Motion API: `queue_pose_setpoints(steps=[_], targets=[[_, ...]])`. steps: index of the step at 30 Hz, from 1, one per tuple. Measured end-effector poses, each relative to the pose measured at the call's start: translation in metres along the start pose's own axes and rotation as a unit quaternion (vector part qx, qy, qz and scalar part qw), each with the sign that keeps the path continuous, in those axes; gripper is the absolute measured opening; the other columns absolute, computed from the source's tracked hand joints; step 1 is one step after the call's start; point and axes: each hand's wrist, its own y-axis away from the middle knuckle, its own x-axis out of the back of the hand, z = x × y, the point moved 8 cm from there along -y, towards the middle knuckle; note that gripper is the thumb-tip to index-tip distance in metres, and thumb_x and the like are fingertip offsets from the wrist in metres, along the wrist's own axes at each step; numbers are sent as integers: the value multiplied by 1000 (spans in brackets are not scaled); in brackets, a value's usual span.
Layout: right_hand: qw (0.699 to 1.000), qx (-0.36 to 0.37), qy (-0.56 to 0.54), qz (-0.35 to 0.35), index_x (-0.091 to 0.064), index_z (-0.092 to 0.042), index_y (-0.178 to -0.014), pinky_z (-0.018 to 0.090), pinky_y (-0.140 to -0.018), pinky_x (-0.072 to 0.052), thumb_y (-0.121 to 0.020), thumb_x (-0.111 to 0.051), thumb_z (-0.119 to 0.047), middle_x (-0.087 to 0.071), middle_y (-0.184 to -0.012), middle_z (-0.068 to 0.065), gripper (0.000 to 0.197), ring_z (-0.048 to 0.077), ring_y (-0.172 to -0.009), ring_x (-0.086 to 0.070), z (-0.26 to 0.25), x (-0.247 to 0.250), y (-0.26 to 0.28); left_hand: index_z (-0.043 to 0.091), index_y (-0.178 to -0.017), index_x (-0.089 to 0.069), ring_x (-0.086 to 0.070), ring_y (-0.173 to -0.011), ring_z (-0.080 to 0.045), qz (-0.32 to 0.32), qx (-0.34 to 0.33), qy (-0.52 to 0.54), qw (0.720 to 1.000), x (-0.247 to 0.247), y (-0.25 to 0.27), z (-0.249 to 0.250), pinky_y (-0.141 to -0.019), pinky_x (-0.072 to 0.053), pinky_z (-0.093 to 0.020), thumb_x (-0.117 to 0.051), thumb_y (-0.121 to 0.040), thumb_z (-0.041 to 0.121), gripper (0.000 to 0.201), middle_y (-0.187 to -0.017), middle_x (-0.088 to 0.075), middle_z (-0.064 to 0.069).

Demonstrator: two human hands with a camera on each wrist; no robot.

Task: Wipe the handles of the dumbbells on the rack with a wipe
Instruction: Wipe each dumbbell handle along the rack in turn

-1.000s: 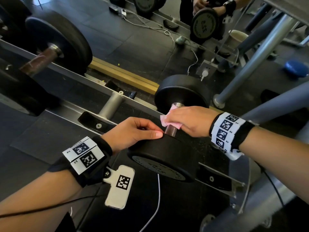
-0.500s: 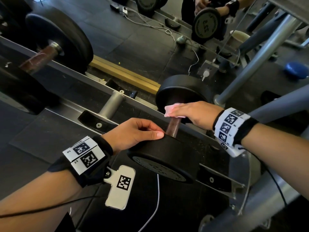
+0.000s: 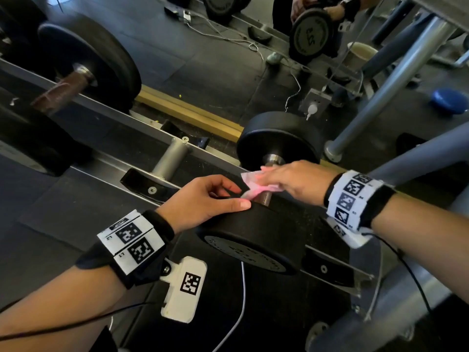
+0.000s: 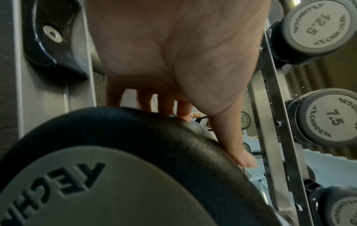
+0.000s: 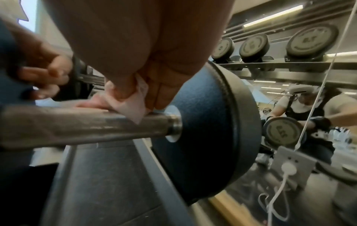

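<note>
Far left, a big dumbbell [image 3: 83,69] lies on the rack [image 3: 142,128]. Left hand [image 3: 203,201] rests on the near head [image 3: 256,237] of the right-hand dumbbell, thumb straight along its rim, fingers loosely curled over the edge, gripping nothing. Right hand [image 3: 297,177] presses the pink wipe [image 3: 251,185] onto the handle [image 5: 77,123], fingers laid over it, between the two heads.
</note>
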Motion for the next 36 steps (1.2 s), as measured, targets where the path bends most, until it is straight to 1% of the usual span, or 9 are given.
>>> queue_pose_setpoints(steps=[8, 13, 17, 20, 22, 24, 30, 33, 36], targets=[[990, 87, -112, 0, -39, -56, -138, 26, -111, -39, -100, -34, -41, -56, -139, -15, 40, -1, -127, -52, -36, -14, 39, 30, -108, -65, -68, -93, -15, -33, -27, -43, 998, 4, 1, 1, -91, -54, -39, -68, -54, 67, 66, -97, -70, -1], [982, -91, -121, 116, -62, -38, -126, 36, -82, -54, -98, -51, -15, -72, -98, -2, 38, 9, -86, -66, 16, -5, 59, 31, -107, -67, -69, -88, -11, -42, -14, -29, 999, 5, -6, -4, -86, -53, -32, -71, -54, 65, 63, -91, -72, 3], [929, -217, -220, 206, -53, -26, -106, 28, -62, -46, -99, -53, -23, -62, -79, 2, 8, 16, -71, -59, 52, -18, 76, 34, -107, -67, -69, -87, -9, -55, -7, -30, 998, 4, -10, -7, -87, -54, -35, -73, -55, 63, 60, -87, -72, 9], [877, -248, -326, 252, -45, -12, -98, 8, -47, -37, -99, -54, -12, -50, -72, -1, 9, 1, -57, -50, 65, -35, 67, 34, -108, -65, -69, -87, -9, -71, -6, -35, 997, 3, -12, -7, -92, -54, -39, -72, -54, 67, 63, -85, -71, 11], [831, -275, -406, 262, -45, -14, -97, 4, -48, -39, -98, -52, -10, -52, -81, 0, 8, -1, -65, -55, 69, -46, 57, 35, -110, -65, -69, -88, -10, -77, -6, -38, 996, 3, -13, -6, -94, -52, -42, -71, -55, 67, 64, -86, -71, 11], [791, -286, -486, 238, -50, -24, -99, 18, -60, -50, -99, -52, -15, -57, -98, 4, 9, 14, -86, -62, 69, -58, 43, 35, -110, -66, -69, -90, -11, -81, -6, -37, 996, 2, -14, -7, -96, -51, -44, -71, -56, 66, 63, -87, -71, 9], [888, -230, -371, 146, -71, -23, -102, 39, -92, -49, -100, -51, -31, -73, -97, 2, 22, 23, -98, -67, 68, -45, 34, 33, -107, -68, -69, -91, -16, -72, -15, -25, 997, 2, -14, -8, -94, -53, -43, -71, -55, 68, 63, -87, -70, 5], [925, -223, -303, 50, -74, -12, -99, 40, -90, -49, -97, -55, -38, -74, -94, 11, 33, 24, -92, -69, 66, -45, 31, 33, -107, -68, -69, -89, -15, -71, -22, -16, 997, 1, -13, -8, -91, -54, -38, -71, -56, 64, 60, -87, -69, 4], [905, -204, -370, 44, -72, -8, -93, 34, -75, -50, -101, -51, -22, -73, -77, 3, 27, 16, -76, -68, 59, -38, 19, 30, -107, -68, -70, -86, -14, -62, -22, -4, 998, 2, -14, -6, -88, -55, -34, -73, -53, 62, 63, -83, -69, 4]])
